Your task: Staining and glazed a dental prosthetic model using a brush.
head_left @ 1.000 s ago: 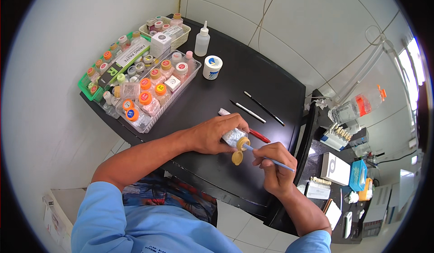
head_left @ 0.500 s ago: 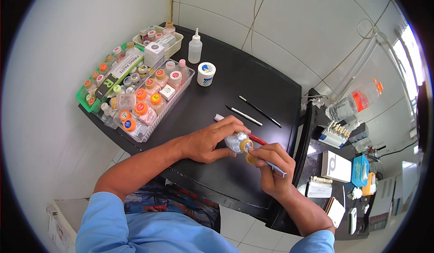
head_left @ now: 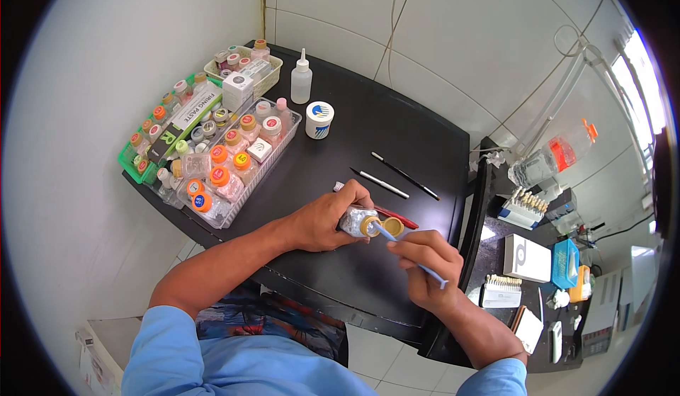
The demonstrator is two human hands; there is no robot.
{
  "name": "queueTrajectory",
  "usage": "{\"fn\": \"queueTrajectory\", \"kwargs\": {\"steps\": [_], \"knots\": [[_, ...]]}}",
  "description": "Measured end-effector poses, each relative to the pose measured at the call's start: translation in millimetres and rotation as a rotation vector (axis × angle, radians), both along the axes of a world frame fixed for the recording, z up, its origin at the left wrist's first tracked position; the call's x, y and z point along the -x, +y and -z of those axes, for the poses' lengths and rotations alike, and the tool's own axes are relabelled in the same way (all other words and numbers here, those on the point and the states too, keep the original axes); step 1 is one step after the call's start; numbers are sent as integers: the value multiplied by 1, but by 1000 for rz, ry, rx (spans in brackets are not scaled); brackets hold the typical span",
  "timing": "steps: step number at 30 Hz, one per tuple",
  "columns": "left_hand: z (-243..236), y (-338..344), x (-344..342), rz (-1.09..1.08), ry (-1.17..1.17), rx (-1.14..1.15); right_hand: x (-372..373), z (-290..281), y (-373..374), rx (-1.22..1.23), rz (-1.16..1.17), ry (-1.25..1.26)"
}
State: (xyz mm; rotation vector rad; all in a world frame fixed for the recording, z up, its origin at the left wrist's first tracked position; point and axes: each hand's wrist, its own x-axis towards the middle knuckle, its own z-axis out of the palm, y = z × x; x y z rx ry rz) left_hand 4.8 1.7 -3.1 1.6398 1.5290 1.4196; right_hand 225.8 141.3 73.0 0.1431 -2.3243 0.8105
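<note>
My left hand (head_left: 322, 219) is wrapped round a small clear jar (head_left: 354, 222), tilted so that its mouth points right. The jar's gold flip lid (head_left: 393, 227) hangs open at the side of the neck. In my right hand (head_left: 431, 258) is a thin light-blue plastic stick (head_left: 433, 276), gripped between thumb and fingers. Its far tip is at the jar's mouth; whether powder is on it I cannot make out. Beneath the jar and lid, a red toothbrush (head_left: 402, 217) lies on the black table, partly hidden by my left hand.
Beyond my hands lie a white-handled brush (head_left: 382, 183) and a black-handled brush (head_left: 407, 177). A white lidded tub (head_left: 319, 120) and a squeeze bottle (head_left: 301, 83) stand farther back. At left, a clear basket (head_left: 273, 156) holds several jars. Tooth shade guides (head_left: 501, 294) occupy the right counter.
The jar and my left hand have shifted slightly left. The lid now shows wide to the right of the neck, and my right hand has drawn back a little along with the stick.
</note>
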Motion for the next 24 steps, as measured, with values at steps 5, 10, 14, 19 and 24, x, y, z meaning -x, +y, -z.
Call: {"fn": "queueTrajectory", "kwargs": {"steps": [5, 10, 14, 19, 24], "knots": [[-5, 0, -3, 84, 181, -103, 5, 1, -3, 6, -29, -105], [-11, 0, -1, 140, 198, -134, -3, 3, 0, 86, -22, -81], [-1, 3, 3, 71, 204, -149, -4, 0, 2, -56, -6, -20], [0, 1, 1, 51, 109, -102, 5, 0, -3, -130, -69, -87], [7, 2, 2, 35, 171, -16, 2, 0, -3, 29, -71, -170]]}}
